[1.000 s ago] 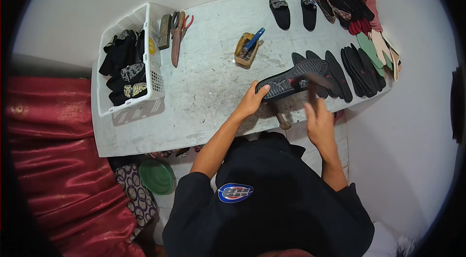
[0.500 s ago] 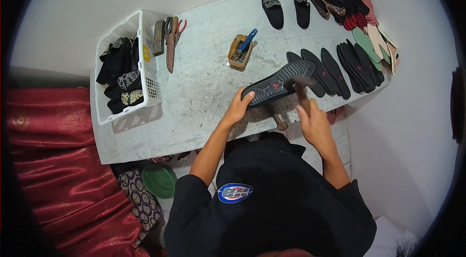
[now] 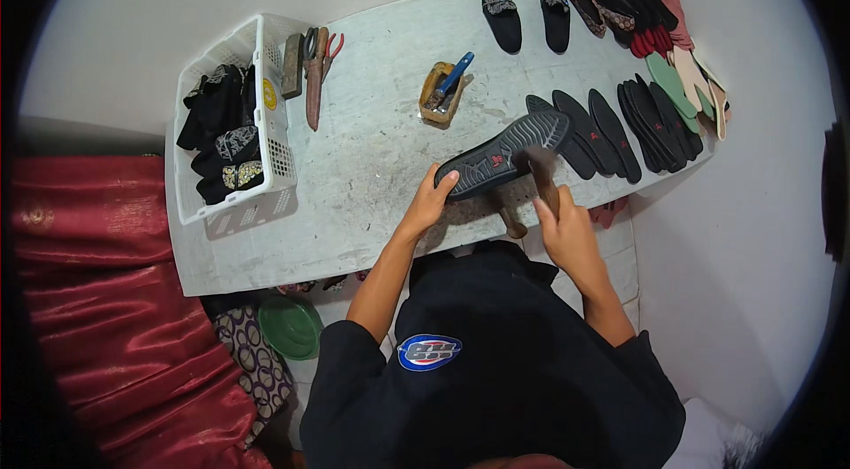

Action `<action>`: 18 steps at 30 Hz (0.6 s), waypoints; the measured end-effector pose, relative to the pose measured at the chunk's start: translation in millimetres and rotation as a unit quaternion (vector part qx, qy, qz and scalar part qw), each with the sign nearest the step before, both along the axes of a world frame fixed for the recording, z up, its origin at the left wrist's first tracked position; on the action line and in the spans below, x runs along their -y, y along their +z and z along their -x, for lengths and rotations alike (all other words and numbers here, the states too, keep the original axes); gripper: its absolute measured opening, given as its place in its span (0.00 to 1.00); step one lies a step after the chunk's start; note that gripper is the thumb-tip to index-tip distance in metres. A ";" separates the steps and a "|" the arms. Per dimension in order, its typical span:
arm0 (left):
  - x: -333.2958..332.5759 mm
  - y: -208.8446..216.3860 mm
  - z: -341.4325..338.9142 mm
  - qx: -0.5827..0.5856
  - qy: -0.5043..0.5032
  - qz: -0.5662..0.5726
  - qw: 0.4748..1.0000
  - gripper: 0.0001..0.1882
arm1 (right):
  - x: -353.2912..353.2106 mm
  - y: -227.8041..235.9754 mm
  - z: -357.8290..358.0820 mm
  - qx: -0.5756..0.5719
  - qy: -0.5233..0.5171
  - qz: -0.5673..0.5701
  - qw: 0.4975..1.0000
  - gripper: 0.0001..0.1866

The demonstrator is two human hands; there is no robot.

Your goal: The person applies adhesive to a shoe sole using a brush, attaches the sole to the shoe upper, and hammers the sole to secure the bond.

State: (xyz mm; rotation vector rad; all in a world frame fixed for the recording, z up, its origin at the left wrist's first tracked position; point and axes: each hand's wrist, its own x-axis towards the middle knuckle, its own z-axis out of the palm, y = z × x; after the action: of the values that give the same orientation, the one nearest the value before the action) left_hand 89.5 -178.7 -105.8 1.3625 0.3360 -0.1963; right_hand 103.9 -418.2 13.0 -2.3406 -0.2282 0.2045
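My left hand [image 3: 432, 194] grips one end of a black shoe [image 3: 482, 166], whose ribbed sole with a small red mark faces up. The thumb lies across the sole. In my right hand [image 3: 567, 225] is a hammer [image 3: 541, 170], its handle inside my closed fingers and its head at the sole's right edge, slightly blurred. Whether the head touches the sole I cannot tell. Below the shoe, a rounded wooden-looking end [image 3: 513, 224] sticks out near the table's front edge; the rest of it is hidden under the shoe.
Several black soles [image 3: 611, 132] lie right of the shoe. Behind it stands a small box [image 3: 431, 113] holding a blue-handled tool [image 3: 457, 70]. A white basket [image 3: 282, 146] of black shoe uppers is at the left, beside scissors and pliers [image 3: 332, 53]. Finished-looking slip-ons [image 3: 505, 26] stand at the back.
The hammer head has shifted slightly left and down along the sole, my right hand with it. The shoe has moved a little left, still in my left hand.
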 end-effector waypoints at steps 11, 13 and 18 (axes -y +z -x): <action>-10.4 4.3 10.9 -0.015 0.006 -0.022 1.000 0.21 | 1.5 51.4 -9.3 0.000 -0.059 -0.200 0.978 0.14; -15.7 -0.7 13.1 -0.017 -0.003 -0.025 1.000 0.21 | 5.1 15.2 -7.4 0.043 -0.041 -0.169 0.984 0.14; -24.7 -12.4 20.4 -0.020 -0.006 -0.036 0.999 0.24 | 1.9 22.2 -23.7 -0.015 0.004 -0.021 1.000 0.15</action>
State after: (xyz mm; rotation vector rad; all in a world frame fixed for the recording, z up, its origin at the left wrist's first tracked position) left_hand 69.1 -153.9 -118.3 1.4332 0.3715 -0.2244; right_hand 127.6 -420.1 35.1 -2.2945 -0.2247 0.2375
